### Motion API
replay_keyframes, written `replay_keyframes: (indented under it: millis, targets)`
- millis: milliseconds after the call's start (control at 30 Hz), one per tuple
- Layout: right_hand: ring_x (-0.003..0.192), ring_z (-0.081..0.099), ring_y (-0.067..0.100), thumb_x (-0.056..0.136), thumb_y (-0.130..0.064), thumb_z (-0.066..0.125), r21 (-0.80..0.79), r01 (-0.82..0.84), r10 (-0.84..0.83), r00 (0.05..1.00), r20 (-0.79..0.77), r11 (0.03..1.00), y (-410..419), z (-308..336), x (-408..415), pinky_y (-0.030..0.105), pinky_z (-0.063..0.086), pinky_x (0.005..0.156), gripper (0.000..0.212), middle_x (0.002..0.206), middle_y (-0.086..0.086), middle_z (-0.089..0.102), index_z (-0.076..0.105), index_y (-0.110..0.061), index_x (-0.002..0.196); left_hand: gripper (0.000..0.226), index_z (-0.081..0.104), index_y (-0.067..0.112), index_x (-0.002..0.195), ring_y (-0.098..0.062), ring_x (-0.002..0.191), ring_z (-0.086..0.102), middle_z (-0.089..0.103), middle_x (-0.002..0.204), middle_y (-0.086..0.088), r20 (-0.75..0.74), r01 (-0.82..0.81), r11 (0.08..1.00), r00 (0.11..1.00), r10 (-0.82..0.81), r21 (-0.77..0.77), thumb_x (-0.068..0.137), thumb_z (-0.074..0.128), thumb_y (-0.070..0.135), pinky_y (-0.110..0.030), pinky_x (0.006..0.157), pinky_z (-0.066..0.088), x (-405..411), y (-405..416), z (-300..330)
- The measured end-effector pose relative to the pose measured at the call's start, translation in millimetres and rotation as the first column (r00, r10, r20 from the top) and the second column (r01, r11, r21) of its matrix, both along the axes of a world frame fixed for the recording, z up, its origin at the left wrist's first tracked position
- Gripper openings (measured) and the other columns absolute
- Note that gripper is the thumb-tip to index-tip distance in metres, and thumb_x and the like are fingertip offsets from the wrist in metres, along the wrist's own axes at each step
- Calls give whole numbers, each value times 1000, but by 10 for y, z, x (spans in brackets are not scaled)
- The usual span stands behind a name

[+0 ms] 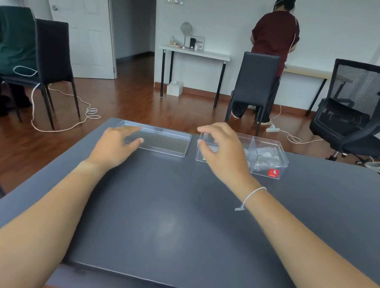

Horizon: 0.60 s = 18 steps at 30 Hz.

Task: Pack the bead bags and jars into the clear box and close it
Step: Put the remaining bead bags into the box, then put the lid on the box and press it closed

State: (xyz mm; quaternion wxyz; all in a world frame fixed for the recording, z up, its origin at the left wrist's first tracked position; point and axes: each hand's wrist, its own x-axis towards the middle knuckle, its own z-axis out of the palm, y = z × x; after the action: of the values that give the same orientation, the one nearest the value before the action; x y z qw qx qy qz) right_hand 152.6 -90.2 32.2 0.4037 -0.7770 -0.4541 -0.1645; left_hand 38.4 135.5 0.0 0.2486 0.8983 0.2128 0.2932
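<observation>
A clear box with a red sticker on its front stands at the far right of the grey table. Clear bead bags lie inside its compartments. Its clear lid lies flat on the table to the left of it. My left hand rests at the lid's near left corner, fingers spread, thumb touching the lid's edge. My right hand hovers over the box's left end with fingers curled apart and nothing held. That hand hides the box's left part, so I cannot make out any jars.
The table's far edge runs just behind the box and lid. Beyond it are a wooden floor with cables, two black chairs, an office chair, and two persons working at other tables.
</observation>
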Motion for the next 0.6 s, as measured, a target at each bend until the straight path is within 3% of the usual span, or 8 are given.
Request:
replay_keyframes:
  millis: [200, 333, 600]
  targets:
    - [95, 54, 19, 89, -22, 50, -223, -59, 43, 996, -77, 973, 397, -214, -235, 29, 41, 83, 35, 126, 2, 51, 51, -19, 124, 37, 59, 12, 120, -27, 124, 48, 57, 131, -10, -105, -56, 992, 992, 68, 116, 84, 61, 20, -35, 109, 30, -313, 385, -59]
    - [110, 52, 23, 91, -22, 46, -383, -6, -26, 997, -78, 924, 547, -331, -259, 37, 44, 89, 39, 134, 2, 45, 46, -18, 129, 39, 58, 15, 121, -30, 127, 44, 55, 133, -9, -178, -67, 990, 980, 89, 125, 84, 61, 23, -43, 108, 33, -375, 530, -95]
    - [114, 46, 29, 92, -16, 42, -445, 111, -127, 992, -6, 889, 648, -423, -217, 42, 47, 86, 34, 125, 10, 51, 51, -12, 124, 34, 59, 27, 118, -32, 123, 40, 57, 132, 2, -224, -149, 980, 959, 175, 130, 85, 57, 33, -46, 99, 34, -301, 506, -111]
